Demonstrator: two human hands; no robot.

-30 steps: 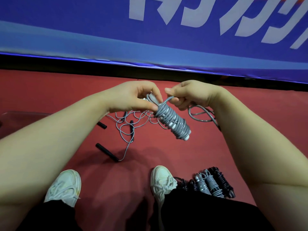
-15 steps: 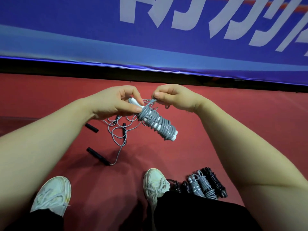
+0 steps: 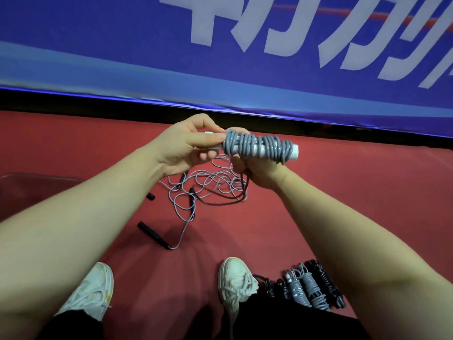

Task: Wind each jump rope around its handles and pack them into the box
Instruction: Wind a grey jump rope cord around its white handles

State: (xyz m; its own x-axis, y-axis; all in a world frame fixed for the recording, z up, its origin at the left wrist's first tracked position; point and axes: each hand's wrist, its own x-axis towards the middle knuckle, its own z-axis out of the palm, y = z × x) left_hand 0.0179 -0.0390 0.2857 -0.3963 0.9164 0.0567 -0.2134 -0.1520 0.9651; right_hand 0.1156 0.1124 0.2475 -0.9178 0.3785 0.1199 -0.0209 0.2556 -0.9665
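A grey jump rope (image 3: 259,147) is wound in tight coils around its white handles and held level above the red floor. My left hand (image 3: 186,148) pinches the white handle end at the bundle's left. My right hand (image 3: 259,171) sits under the bundle with its fingers curled up against the coils. Below my hands, loose grey and black ropes (image 3: 208,187) with black handles (image 3: 154,235) lie tangled on the floor. Several wound ropes (image 3: 308,287), grey and black, lie side by side by my right foot.
A blue banner with white lettering (image 3: 245,57) runs along the back above a black strip. A clear box edge (image 3: 36,179) shows at the far left. My white shoes (image 3: 235,283) stand on the red floor (image 3: 343,192).
The wound grey bundle has swung from slanting down-right to level. My right hand has dropped from pinching the rope end at the top to beneath the bundle.
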